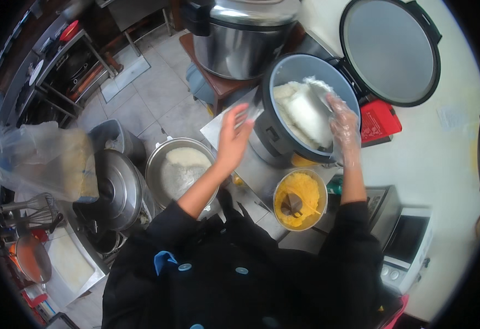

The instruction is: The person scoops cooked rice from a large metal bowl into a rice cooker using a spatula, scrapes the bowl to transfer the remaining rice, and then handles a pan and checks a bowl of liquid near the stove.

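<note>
My right hand (pixel 343 123), in a clear plastic glove, is closed on a pale, flat scoop (pixel 321 89) with rice stuck along its edge; the exact kind is hard to make out. It is inside the far-right rim of a large rice cooker (pixel 281 70), whose pot holds white rice (pixel 290 112). My left hand (pixel 234 133) is beside the cooker's left wall, palm side toward it, fingers stretched out and somewhat blurred. Clear thin plastic (pixel 255 107) shows by its fingertips. The cooker's lid (pixel 389 52) stands raised at the back right.
A bowl of yellow food (pixel 303 192) with a dark utensil stands in front of the cooker. To the left is a metal pot (pixel 157 170) with rice in it. Another steel cooker (pixel 234 49) stands behind, on a brown stool (pixel 218 88). A red box (pixel 380 120) lies under the raised lid.
</note>
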Tool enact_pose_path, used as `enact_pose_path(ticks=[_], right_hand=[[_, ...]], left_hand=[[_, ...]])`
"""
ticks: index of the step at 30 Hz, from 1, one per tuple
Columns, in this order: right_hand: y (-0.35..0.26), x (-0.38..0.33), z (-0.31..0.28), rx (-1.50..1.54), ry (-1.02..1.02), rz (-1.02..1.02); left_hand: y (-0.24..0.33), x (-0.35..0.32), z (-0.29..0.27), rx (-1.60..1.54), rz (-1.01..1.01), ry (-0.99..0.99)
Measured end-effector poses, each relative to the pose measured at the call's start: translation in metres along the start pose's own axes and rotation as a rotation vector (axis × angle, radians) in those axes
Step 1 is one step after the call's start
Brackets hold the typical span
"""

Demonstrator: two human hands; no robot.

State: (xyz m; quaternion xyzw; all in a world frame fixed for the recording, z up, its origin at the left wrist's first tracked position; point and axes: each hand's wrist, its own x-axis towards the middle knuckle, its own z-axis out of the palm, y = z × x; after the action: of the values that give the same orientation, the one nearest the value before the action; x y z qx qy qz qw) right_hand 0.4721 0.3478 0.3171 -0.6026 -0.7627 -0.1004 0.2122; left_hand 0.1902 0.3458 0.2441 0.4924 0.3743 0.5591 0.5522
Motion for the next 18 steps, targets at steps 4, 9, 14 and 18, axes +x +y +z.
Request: enact_pose_path(ticks=[4, 9, 14, 18], right_hand=[[0.033, 0.024, -0.025, 0.788, -0.152, 0.484], [0.033, 0.035, -0.042, 0.550, -0.370, 0.335], [0.041, 0.028, 0.009, 0.175, -0.307, 0.135], [0.059, 0.028, 0.036, 0.270, -0.366, 0.284]], left_hand=[[-0.029, -0.044, -0.057, 0.237, -0.112, 0.008], [-0.037, -0.112, -0.122, 0.214, -0.351, 0.305], [-0.061, -0.141, -0.140, 0.235, -0.446, 0.364], [-0.037, -0.057, -0.078, 0.259, -0.273, 0.135]])
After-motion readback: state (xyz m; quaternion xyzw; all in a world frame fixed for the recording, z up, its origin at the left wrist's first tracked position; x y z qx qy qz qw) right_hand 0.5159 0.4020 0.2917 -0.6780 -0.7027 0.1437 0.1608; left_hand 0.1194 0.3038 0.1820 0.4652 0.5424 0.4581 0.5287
